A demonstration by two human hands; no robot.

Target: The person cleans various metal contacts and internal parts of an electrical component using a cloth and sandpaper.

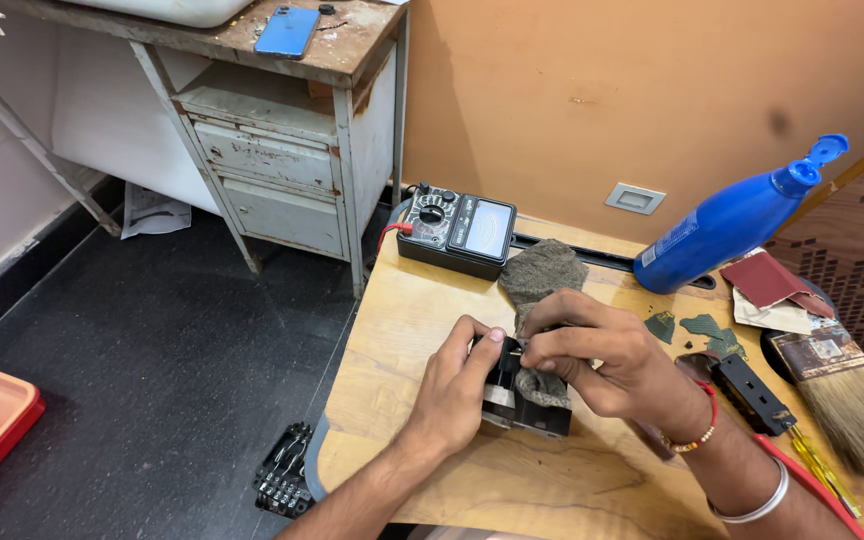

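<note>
My left hand (455, 385) grips a small black boxy electrical part (520, 405) that rests on the wooden table (402, 330). My right hand (607, 355) pinches a grey cloth (542, 275) and presses its lower end against the top of the part. The cloth trails away from my fingers toward the back of the table. Both hands touch the part at the table's middle.
A black analogue multimeter (457, 230) sits at the back. A blue squeeze bottle (737, 220) leans at the right, with sandpaper pieces (767, 285), a paintbrush (847, 390) and a black tool (752, 392). A metal desk (282, 130) holds a blue phone (287, 32). Another black part (282, 470) lies on the floor.
</note>
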